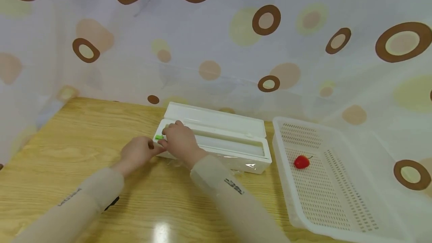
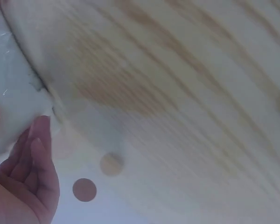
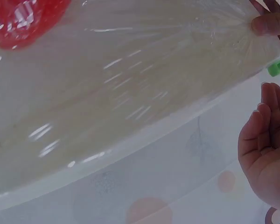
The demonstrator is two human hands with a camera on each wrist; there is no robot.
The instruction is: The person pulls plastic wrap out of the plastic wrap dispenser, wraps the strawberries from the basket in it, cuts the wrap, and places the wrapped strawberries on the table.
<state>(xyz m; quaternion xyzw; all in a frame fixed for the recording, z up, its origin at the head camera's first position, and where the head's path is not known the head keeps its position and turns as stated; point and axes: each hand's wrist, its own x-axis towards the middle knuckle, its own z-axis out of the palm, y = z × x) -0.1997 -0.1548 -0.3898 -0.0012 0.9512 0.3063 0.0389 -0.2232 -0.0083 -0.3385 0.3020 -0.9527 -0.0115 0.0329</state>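
A white cling film dispenser (image 1: 263,164) stands lengthwise with its lid (image 1: 216,118) raised and a pale roll (image 1: 229,145) inside. Clear cling film (image 3: 130,84) hangs over its front, and the creases gather toward the hands at the left end. My left hand (image 1: 138,151) pinches the film by the dispenser's front left corner; in the left wrist view, curved fingers (image 2: 42,149) lie beside that white end. Over the same end is my right hand (image 1: 180,140), thumb and fingers apart around a small green slider (image 3: 276,68). A glossy red thing (image 3: 25,18) shows through the film.
A white perforated basket (image 1: 283,183) stands to the right, with a red pepper (image 1: 302,162) in it. Behind the wooden table (image 1: 84,130) hangs a curtain (image 1: 216,40) with brown rings. A small dark object (image 1: 112,203) shows beside the left sleeve.
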